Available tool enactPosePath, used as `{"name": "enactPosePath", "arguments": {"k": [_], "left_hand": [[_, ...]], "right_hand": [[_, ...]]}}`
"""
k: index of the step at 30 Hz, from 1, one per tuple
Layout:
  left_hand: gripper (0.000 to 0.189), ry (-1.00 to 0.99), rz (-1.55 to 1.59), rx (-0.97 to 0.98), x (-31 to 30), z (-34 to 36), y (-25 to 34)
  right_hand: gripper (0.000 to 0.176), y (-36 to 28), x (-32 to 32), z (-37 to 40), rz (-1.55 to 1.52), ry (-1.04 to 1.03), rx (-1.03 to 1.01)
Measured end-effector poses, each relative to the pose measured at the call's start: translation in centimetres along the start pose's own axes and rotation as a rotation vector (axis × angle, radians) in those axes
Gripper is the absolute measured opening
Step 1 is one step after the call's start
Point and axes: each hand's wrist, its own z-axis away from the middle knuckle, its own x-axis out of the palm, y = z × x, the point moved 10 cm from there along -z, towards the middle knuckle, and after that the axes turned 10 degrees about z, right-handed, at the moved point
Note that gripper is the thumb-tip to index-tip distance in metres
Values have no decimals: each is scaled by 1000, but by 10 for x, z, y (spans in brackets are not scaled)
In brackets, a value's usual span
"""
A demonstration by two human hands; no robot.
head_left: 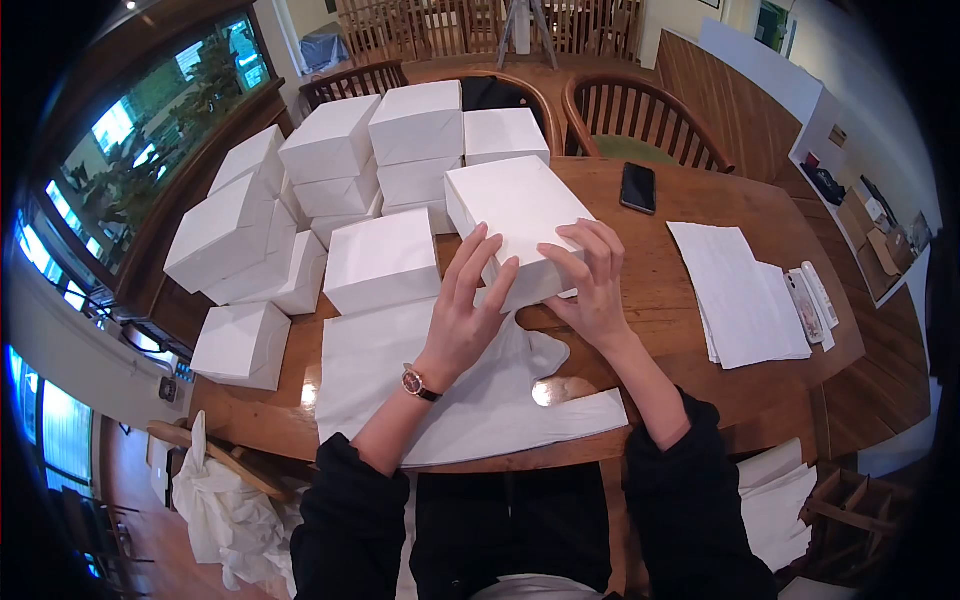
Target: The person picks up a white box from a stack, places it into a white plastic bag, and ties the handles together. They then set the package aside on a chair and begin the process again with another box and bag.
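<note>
A white cardboard box [522,200] sits tilted between my two hands, its lid closed and its near side partly hidden by my fingers. My left hand [466,302] has its fingers and thumb against the box's near left corner; a wristwatch [414,381] is on that wrist. My right hand [592,280] grips the near right corner, fingers over the top edge and thumb low at the front. Under my forearms lies a flat, unfolded white card sheet [385,370] with a cut-out edge. Another closed white box [381,258] stands just left of the held one.
Several closed white boxes [328,145] are stacked at the back left of the wooden table [690,275]. A black phone [638,188] lies at the back right, near white paper sheets [735,290]. Wooden chairs [640,115] stand behind; crumpled white cloth [225,505] hangs at lower left.
</note>
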Motion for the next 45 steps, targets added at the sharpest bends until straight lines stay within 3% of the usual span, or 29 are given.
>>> {"name": "enactPosePath", "arguments": {"k": [10,22,31,45], "left_hand": [[75,14,-4,30,-2,1,5],[65,-17,-194,38,7,4,9],[56,-47,-150,33,4,1,12],[59,-48,-190,36,5,2,12]], "right_hand": [[87,-5,-5,0,32,35,-43],[86,-8,-7,0,95,46,-82],[87,-7,-9,-2,74,50,-46],[83,-9,-8,-1,94,39,-66]]}}
